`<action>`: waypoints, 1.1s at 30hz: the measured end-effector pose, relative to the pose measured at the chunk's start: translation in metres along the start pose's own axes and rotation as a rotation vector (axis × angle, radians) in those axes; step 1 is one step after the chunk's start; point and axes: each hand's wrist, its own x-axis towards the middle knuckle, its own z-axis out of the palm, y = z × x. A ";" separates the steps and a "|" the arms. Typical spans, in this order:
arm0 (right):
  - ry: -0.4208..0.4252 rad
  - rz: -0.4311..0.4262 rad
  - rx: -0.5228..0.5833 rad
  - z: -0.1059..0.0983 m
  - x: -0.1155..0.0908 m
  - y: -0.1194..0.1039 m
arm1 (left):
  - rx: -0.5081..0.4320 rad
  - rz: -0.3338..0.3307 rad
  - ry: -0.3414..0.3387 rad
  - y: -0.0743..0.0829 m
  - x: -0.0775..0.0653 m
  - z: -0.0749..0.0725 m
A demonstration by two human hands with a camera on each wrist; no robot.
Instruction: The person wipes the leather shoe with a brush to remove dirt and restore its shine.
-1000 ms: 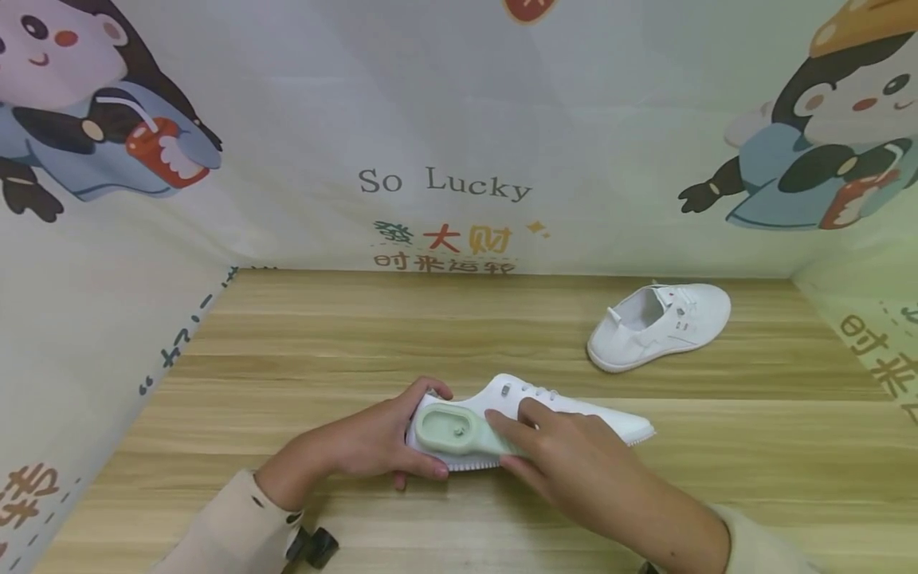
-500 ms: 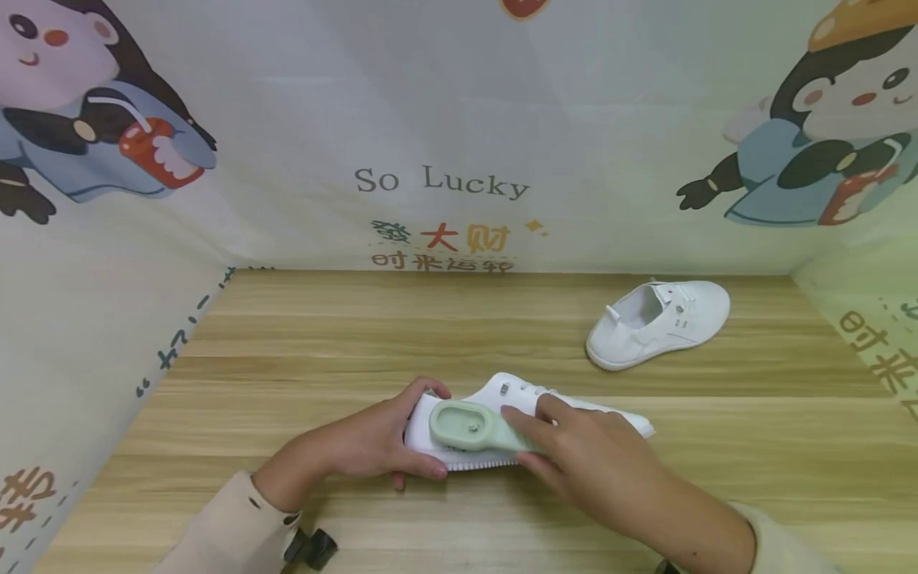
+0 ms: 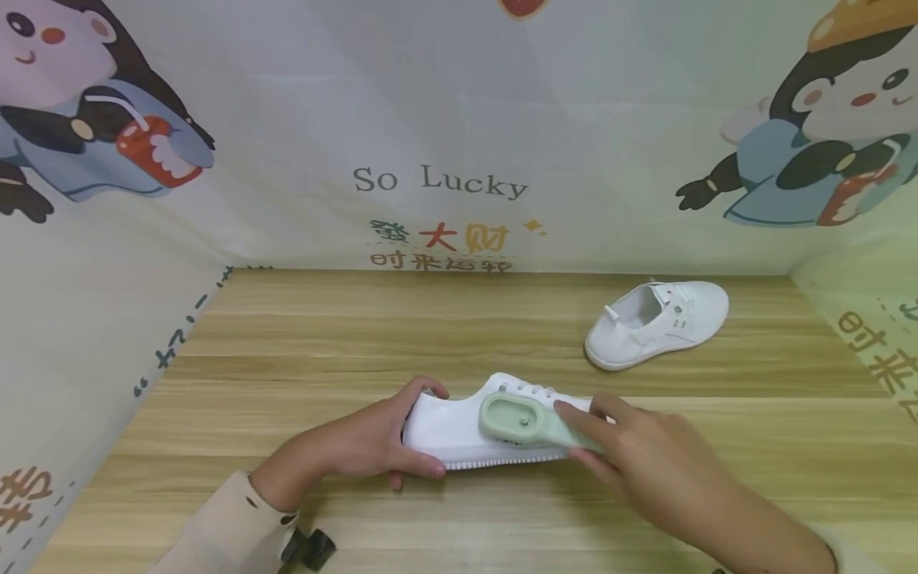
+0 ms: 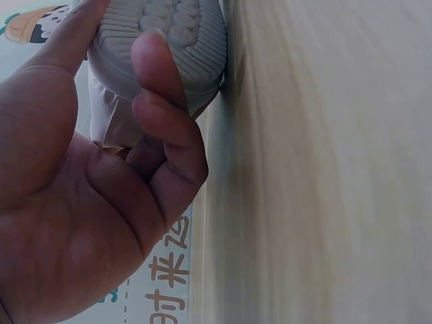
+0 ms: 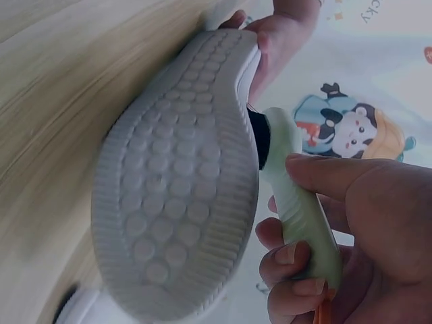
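Observation:
A white lace-up shoe (image 3: 441, 430) lies on its side edge, toe to the right and its sole (image 5: 175, 169) facing the wearer. My left hand (image 3: 387, 434) grips it by the heel, thumb on the near side; in the left wrist view curled fingers (image 4: 169, 128) lie by the heel end of the sole. In my right hand (image 3: 645, 458) is a pale green brush (image 3: 512, 418), held by its handle. Dark bristles (image 5: 260, 138) meet the shoe's upper around mid-length. An orange cord (image 5: 324, 310) hangs from the handle's end.
Another white shoe (image 3: 663, 327) stands farther back on the right of the wood-grain table (image 3: 344, 327). A printed cloth backdrop (image 3: 445, 104) rises behind and along both sides. Something small and black (image 3: 315, 550) shows beside the left sleeve (image 3: 229, 526).
The brush in my right hand has slid rightward along the shoe's side, from near the heel to about the middle. My left hand keeps its grip on the heel.

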 end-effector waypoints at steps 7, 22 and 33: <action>0.001 0.033 -0.029 -0.007 -0.010 0.013 | 0.003 0.004 0.003 -0.002 -0.001 0.000; -0.031 -0.005 0.059 0.001 -0.003 0.002 | 0.015 0.006 0.007 0.000 -0.001 0.000; -0.060 -0.039 0.050 0.011 0.016 -0.023 | 0.000 0.026 0.004 0.000 -0.001 0.002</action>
